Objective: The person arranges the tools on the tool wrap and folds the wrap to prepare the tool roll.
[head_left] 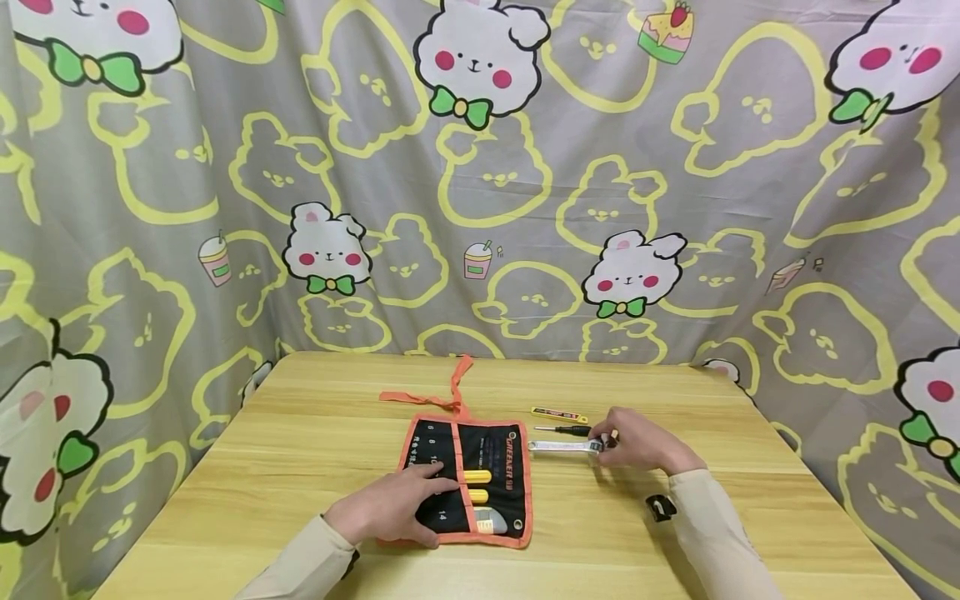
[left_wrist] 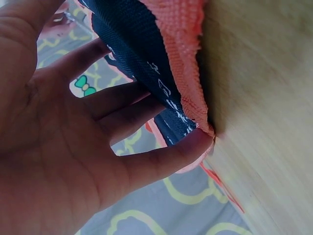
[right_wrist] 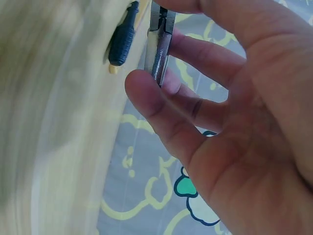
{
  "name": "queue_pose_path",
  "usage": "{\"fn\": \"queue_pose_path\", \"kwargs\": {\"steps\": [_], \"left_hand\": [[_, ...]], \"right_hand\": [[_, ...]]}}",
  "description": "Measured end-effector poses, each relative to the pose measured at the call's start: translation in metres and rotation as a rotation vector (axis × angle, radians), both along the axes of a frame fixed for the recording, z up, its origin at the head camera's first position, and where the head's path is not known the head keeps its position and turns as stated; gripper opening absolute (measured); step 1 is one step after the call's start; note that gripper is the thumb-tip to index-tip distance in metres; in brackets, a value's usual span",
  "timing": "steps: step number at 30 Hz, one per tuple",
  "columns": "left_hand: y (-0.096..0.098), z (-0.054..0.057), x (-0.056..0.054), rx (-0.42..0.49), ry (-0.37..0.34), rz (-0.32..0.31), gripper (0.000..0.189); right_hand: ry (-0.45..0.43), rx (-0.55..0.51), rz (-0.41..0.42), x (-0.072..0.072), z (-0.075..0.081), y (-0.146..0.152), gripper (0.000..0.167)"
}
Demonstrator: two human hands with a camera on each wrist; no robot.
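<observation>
In the head view, the left hand [head_left: 393, 504] rests on a black cloth tool pouch with orange edges [head_left: 508, 500], its fingers loose and gripping nothing. The pouch lies on the yellow wooden table [head_left: 637, 558]. It says GREENER in orange, and I can read 6, 8 and 14 in white. Two round yellow plastic handles [head_left: 477, 477] poke out of it. The right hand [head_left: 641, 437] holds one end of a shiny silver metal wrench [head_left: 564, 447], just beside the pouch. Past the wrench lie a screwdriver with a black handle [head_left: 573, 431] and a flat yellow strip [head_left: 558, 414] with print too small to read. In the left wrist view, spread fingers touch the pouch; its white letters look too slanted to read. In the right wrist view, fingers pinch the wrench near the screwdriver.
</observation>
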State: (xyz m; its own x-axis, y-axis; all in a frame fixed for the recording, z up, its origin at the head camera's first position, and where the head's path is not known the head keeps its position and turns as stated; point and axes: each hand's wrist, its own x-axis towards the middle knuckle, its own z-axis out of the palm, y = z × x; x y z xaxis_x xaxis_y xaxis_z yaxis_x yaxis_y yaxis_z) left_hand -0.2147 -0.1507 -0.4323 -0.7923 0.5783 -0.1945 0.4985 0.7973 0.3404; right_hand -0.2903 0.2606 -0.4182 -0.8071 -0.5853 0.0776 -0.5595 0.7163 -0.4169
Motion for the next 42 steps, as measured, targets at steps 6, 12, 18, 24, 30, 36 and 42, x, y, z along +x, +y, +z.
{"fn": "queue_pose_path", "kwargs": {"steps": [6, 12, 18, 24, 30, 36, 42], "left_hand": [[0.0, 0.0, 0.0, 0.0, -0.008, 0.007, 0.073], [0.0, 0.0, 0.0, -0.002, -0.011, 0.009, 0.073], [0.0, -0.001, 0.0, -0.001, -0.006, 0.004, 0.072], [0.001, 0.0, 0.0, 0.013, -0.012, 0.006, 0.071], [0.0, 0.0, 0.0, 0.009, -0.014, 0.005, 0.071], [0.0, -0.001, -0.001, 0.008, -0.016, 0.002, 0.072], [0.001, -0.001, -0.001, 0.006, -0.019, 0.01, 0.072]], "right_hand": [[0.024, 0.012, -0.032, 0.001, 0.006, 0.002, 0.035], [0.07, 0.022, -0.032, 0.002, 0.009, -0.004, 0.035], [0.085, 0.015, -0.033, 0.002, 0.007, -0.014, 0.033], [0.075, 0.008, -0.029, 0.003, 0.004, -0.024, 0.035], [0.08, 0.012, -0.014, 0.003, 0.0, -0.035, 0.032], [0.065, 0.013, 0.006, 0.004, -0.003, -0.046, 0.033], [0.059, 0.021, 0.025, 0.003, -0.007, -0.055, 0.029]]}}
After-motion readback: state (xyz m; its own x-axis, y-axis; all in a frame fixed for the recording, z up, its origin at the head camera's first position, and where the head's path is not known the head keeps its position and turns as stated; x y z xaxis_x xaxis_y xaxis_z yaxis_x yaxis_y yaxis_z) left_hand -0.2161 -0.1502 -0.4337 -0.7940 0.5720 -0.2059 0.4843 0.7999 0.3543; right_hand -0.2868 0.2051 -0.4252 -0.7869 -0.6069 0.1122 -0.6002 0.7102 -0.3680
